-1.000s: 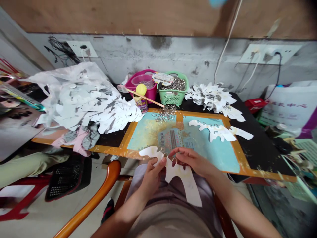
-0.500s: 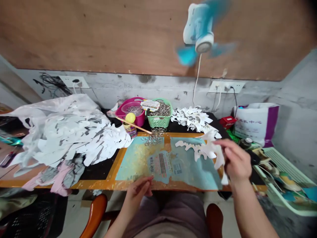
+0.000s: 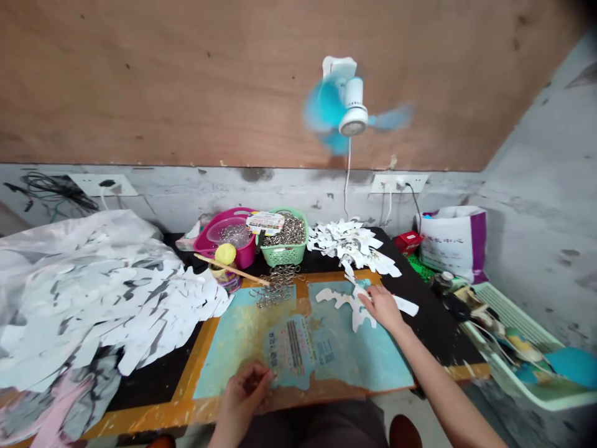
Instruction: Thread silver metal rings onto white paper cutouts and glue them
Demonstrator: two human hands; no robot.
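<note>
My right hand [image 3: 381,306] is low over the right side of the blue mat [image 3: 364,361], its fingers closed on a white jagged cut-out [image 3: 338,298] that spreads flat beneath it. Other white strips stick out around the fingers; whether they are one piece or several, I cannot tell. At the mat's front edge my left hand [image 3: 248,392] is curled, thumb and forefinger pinched together; what they hold, if anything, is too small to make out. Loose metal clasps [image 3: 275,287] lie at the back of the mat, below a wooden stick [image 3: 233,270].
A heap of white cut-outs [image 3: 153,311] fills the left; a smaller pile [image 3: 349,242] lies at the back right. Behind the mat stand a pink basket [image 3: 247,256], a green basket [image 3: 283,255] of metal clasps and a tub [image 3: 228,278]. A spinning fan [image 3: 353,118] hangs above.
My right hand has moved left and away from me, bringing the raised white cut-out down onto the mat. My left hand stays near the front edge. The view has shifted.
</note>
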